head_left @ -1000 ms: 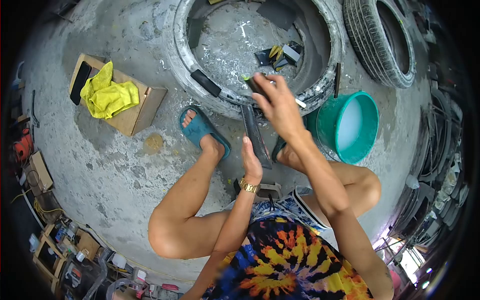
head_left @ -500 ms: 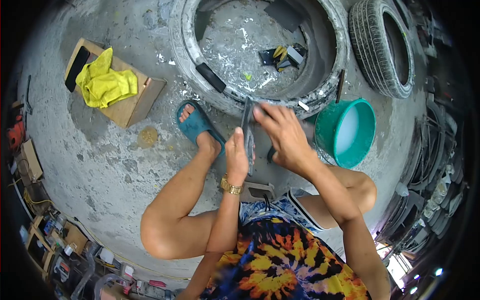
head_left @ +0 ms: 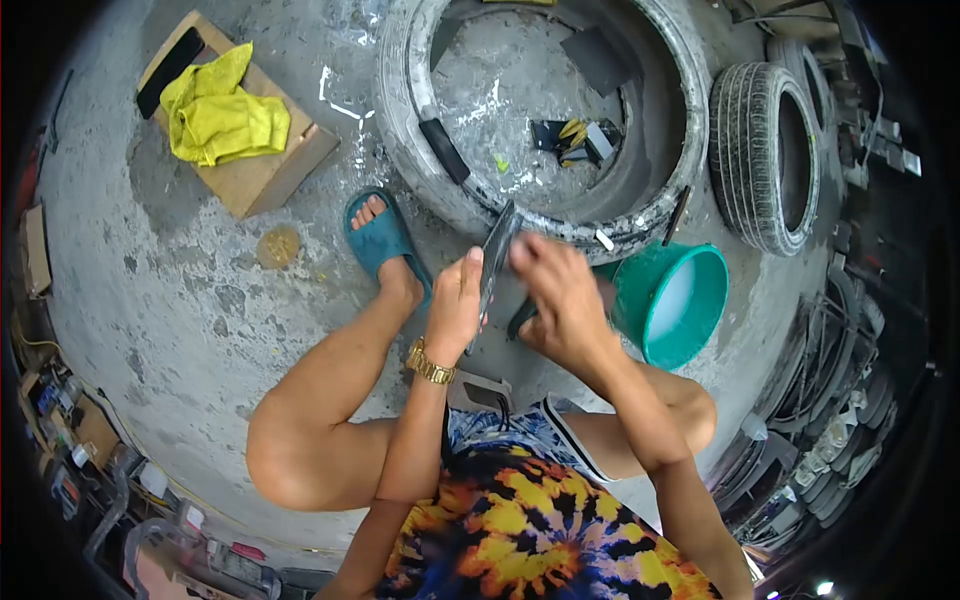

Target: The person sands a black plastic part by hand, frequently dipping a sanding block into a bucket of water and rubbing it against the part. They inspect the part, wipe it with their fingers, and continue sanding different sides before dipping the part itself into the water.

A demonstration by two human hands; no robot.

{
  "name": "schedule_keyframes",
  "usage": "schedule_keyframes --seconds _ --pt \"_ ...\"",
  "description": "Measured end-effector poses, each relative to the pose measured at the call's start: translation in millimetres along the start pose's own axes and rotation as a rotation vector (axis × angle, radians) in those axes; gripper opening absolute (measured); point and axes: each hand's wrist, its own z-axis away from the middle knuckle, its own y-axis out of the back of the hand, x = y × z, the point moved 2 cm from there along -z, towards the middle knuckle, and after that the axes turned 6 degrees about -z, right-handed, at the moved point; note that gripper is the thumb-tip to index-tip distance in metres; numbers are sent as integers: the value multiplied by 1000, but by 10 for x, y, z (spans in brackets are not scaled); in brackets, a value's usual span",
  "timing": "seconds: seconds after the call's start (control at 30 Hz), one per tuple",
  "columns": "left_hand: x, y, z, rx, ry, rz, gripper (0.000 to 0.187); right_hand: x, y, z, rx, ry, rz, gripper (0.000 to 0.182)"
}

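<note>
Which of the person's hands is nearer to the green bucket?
The right. The right hand is just left of the green bucket in the view; the left hand is farther left, gripping a dark strip.

No legible text, label, brand, number or sign on any surface in view.

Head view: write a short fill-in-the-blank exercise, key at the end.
1. Beside the right hand, the dark strip is held by the person's ____.
2. The cloth on the wooden box is coloured ____.
3. The whitish liquid is inside the green ____.
4. The wristwatch is coloured ____.

Missing words: left hand; yellow; bucket; gold.
</note>
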Motion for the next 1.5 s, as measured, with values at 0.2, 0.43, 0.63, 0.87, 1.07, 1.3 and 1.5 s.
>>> schedule_keyframes --seconds 0.2,0.43,0.63,0.87,1.07,1.3,1.5 --pt "39 55 -15 -25 29 11 57 -123 -23 26 -33 37 -46 52" --pt "36 71 -19 -35 28 -9 56 -46 -2 -6 -18 28 14 48" --pt "26 45 0 -26 25 -14 59 161 -10 -195 88 -28 -25 46" --pt "10 43 4 -20 31 -25 59 311 -47 -229 93 -67 7 49" --pt "66 17 42 -1 6 -3 59 211 -27 -161 66 -43 -48 51" --pt "15 13 28 -6 -2 -33 59 78 -45 -61 21 -22 -38 58" --pt "48 37 31 -32 21 -21 60 -250 -151 113 -16 -1 -63 57"
